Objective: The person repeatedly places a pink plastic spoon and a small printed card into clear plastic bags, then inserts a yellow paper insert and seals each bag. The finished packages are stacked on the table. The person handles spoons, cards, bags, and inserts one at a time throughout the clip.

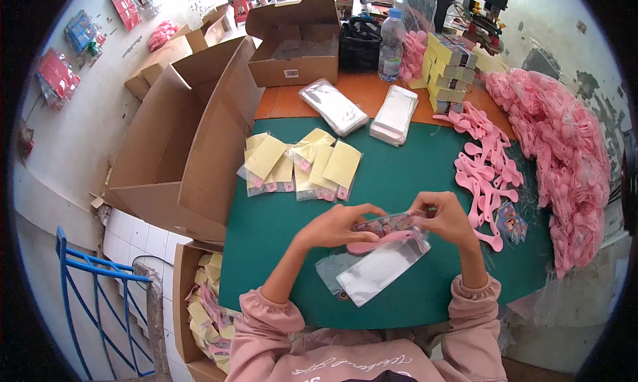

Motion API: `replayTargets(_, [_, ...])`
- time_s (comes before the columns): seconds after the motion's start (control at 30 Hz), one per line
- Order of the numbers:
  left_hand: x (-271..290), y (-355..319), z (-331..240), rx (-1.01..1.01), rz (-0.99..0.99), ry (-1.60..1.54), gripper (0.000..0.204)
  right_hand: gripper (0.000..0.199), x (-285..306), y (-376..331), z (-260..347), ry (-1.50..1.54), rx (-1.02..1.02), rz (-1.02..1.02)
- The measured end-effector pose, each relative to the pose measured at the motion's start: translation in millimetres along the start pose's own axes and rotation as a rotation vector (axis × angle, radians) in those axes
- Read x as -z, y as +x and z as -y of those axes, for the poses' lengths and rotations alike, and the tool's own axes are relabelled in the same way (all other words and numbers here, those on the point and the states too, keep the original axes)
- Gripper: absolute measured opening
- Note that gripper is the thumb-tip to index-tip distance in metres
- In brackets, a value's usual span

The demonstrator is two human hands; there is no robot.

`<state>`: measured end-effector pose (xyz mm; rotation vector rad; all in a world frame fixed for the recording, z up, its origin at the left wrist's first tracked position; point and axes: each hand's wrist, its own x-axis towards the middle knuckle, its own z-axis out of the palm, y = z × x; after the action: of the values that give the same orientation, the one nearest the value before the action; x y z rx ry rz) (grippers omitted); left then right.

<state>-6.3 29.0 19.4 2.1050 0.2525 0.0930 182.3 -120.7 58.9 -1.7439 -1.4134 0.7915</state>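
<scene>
Over the green table mat (pixel 272 249), my left hand (pixel 337 226) closes its thumb and fingers around the left end of a small printed card (pixel 380 225). A pink plastic spoon (pixel 369 245) lies just below the card, against the left thumb. My right hand (pixel 446 216) pinches the card's right end, with clear film showing under its fingers. Beneath both hands lies a stack of clear plastic bags (pixel 382 275), with a loose clear bag (pixel 327 269) sticking out on its left. Whether the card and spoon are inside a bag is hard to make out.
Filled bags with yellow cards (pixel 325 164) lie beyond my left hand. Two more bag stacks (pixel 393 115) sit at the back. Loose pink spoons (pixel 488 176) and a large spoon heap (pixel 551 129) fill the right. Cardboard boxes (pixel 219 136), a water bottle (pixel 391 46) and card stacks (pixel 450 69) stand around.
</scene>
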Motion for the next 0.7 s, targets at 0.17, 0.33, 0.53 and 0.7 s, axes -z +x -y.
replayTargets(0.17, [8,3,5,0.011,0.079,-0.204,0.038,0.014,-4,4,-17,0.23,-0.001,0.124])
replayTargets(0.33, [-5,1,9,-0.051,-0.07,-0.439,0.042,0.016,-3,6,-30,0.315,-0.074,0.072])
replayTargets(0.53, [-38,7,8,0.183,-0.339,-0.744,0.057,0.026,-9,12,-1,-0.127,0.039,-0.358])
replayTargets(0.7, [-46,8,10,0.27,-0.229,-1.111,0.061,0.037,-19,7,-1,-0.152,0.317,0.039])
